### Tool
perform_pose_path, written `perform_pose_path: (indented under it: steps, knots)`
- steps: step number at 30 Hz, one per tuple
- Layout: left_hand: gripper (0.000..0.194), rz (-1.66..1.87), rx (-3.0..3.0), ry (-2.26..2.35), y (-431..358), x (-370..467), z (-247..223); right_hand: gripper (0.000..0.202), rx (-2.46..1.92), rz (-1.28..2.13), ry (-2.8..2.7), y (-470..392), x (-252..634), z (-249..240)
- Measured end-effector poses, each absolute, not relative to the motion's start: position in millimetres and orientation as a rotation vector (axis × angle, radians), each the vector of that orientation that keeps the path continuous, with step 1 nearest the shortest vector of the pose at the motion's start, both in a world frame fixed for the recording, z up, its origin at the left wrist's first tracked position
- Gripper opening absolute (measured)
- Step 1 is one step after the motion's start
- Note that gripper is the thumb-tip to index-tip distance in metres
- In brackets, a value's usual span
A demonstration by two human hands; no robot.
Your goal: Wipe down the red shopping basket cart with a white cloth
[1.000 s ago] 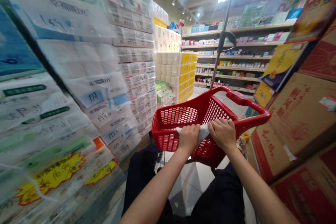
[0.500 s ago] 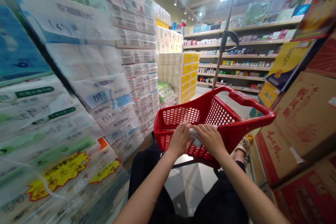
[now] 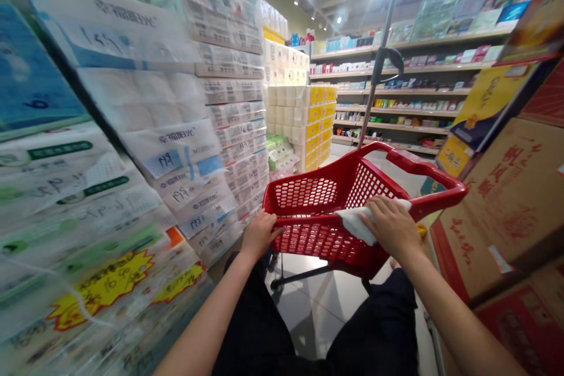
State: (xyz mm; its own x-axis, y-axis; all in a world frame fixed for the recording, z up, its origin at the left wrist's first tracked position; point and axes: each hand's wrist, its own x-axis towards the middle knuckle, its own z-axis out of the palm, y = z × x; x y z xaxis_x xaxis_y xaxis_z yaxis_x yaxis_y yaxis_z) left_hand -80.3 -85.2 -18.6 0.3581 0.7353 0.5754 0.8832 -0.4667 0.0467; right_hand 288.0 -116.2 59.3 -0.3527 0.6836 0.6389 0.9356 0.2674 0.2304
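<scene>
A red shopping cart (image 3: 308, 229) with a perforated plastic basket stands sideways between my knees. My left hand (image 3: 261, 235) grips the rim at the basket's left corner, fingers wrapped over it. On the near rim, toward the handle side, my right hand (image 3: 391, 223) presses a white cloth (image 3: 359, 224) against the red plastic, with the cloth draped over the edge. The inside of the basket shows no goods. The cart's handle (image 3: 434, 179) rises at the right, touched by neither hand.
Tall stacks of packaged tissue (image 3: 233, 88) line the left side. Cardboard boxes (image 3: 506, 205) are piled close on the right. A metal pole (image 3: 374, 70) stands behind the cart, before stocked shelves (image 3: 396, 91).
My hands have moved apart along the near rim. The left one went left to the corner; the right one slid right with the cloth, which now shows more of its length.
</scene>
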Motion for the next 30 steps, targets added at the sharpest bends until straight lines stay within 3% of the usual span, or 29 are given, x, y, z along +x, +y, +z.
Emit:
perform_pose_path:
  steps: [13,21,30]
  knots:
    - [0.022,-0.781,-2.283,-1.375,-132.4,-67.3,-16.9,0.046,-1.293,-0.475,-2.270,-125.0,134.0,14.8]
    - [0.021,-0.832,-2.343,-1.317,-154.8,-42.0,-24.2,0.037,-1.090,-0.452,-2.398,-120.7,193.5,20.6]
    - [0.028,-0.886,-2.387,-1.323,-165.7,-22.8,-26.5,0.034,-1.429,-0.576,-2.131,-87.1,282.1,41.5]
